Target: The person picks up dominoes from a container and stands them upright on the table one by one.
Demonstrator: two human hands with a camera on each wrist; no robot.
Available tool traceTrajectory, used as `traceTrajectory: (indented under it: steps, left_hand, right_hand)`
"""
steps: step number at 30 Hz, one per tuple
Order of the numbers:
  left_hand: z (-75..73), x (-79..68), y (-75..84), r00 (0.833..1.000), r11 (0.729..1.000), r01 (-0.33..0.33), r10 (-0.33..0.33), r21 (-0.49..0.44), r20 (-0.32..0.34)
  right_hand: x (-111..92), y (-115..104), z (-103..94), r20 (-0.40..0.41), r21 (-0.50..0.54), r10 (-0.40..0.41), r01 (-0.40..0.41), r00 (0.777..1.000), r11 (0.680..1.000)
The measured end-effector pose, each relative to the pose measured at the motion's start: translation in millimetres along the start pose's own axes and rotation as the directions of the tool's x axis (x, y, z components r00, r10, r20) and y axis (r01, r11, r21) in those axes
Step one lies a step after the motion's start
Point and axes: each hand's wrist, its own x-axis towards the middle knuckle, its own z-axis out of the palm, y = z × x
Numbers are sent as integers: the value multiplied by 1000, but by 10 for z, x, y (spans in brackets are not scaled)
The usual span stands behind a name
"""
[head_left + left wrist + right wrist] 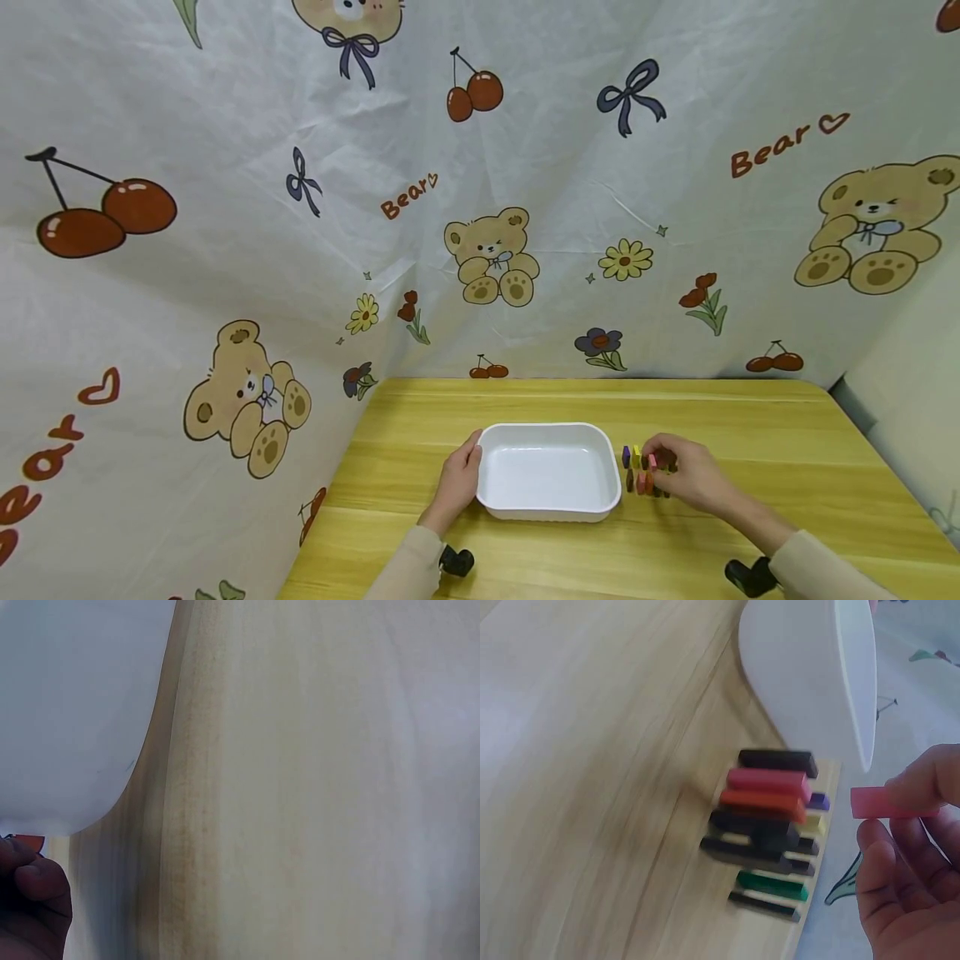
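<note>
A white rectangular tray (549,514) with rounded corners sits on the wooden table. My left hand (457,479) holds its left side, thumb at the rim; the other fingers are mostly hidden. To the right of the tray, my right hand (692,473) pinches a small pink block (877,802) between thumb and fingers. In the right wrist view the block is held apart from two short rows of similar blocks. These include a pink-red block (767,781), an orange block (759,804), a green block (772,886) and several dark ones. My fingers partly cover the rows in the head view.
A purple block (626,457) and a yellow block (637,456) stand at the left end of the far row, close to the tray. Bear-printed cloth (491,333) hangs behind and to the left of the table (787,467).
</note>
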Motion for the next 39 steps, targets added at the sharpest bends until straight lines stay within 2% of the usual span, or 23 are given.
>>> traceTrajectory:
  steps: [6, 19, 31, 39]
  left_hand:
    - [7, 9, -5, 1000, 1000, -1, 1, 14, 0]
    - [0, 2, 32, 1000, 1000, -4, 4, 19, 2]
    - [-3, 13, 12, 1000, 1000, 3, -3, 14, 15]
    - [-5, 10, 3, 999, 1000, 26, -26, 4, 20]
  right_hand:
    - [-72, 101, -83, -34, -23, 33, -34, 999, 999]
    - [-149, 311, -168, -8, -20, 145, -145, 989, 989]
    - [-159, 600, -21, 1, -37, 251, -251, 968, 967]
    - [-179, 691, 93, 5, -1, 266, -266, 964, 964]
